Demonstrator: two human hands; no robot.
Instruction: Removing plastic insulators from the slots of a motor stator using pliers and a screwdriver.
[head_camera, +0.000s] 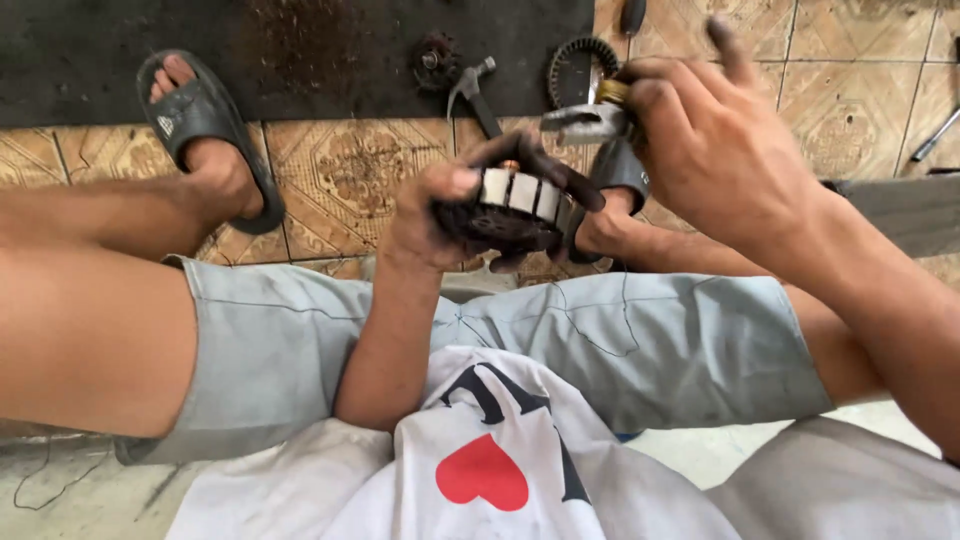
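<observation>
Far left, a foot in a dark rubber slide sandal (205, 125) rests on the patterned beige floor tiles (350, 170), its toes over the edge of the black, rust-stained floor mat (300, 50). Across to the middle: the left hand (440, 215), greasy and blackened, is clamped tight around a round dark motor part with pale metal segments along its rim (515, 205), fingers curled over the top, thumb wrapped around the near side (held above the knees, over the grey shorts (620, 350)). Behind it on the floor lie a small dark toothed gear (437, 62), a grey metal claw hammer (472, 90) and a toothed black ring (578, 62), close together by the mat's edge. Now right: the right hand (720, 150) grips silver metal pliers (585, 122), fingers closed on the handles, index finger lifted, the pliers' nose pointing left just above the motor part. Whether it touches, hard to tell. Far right, a slim metal tool (938, 135) lies on the tiles.
</observation>
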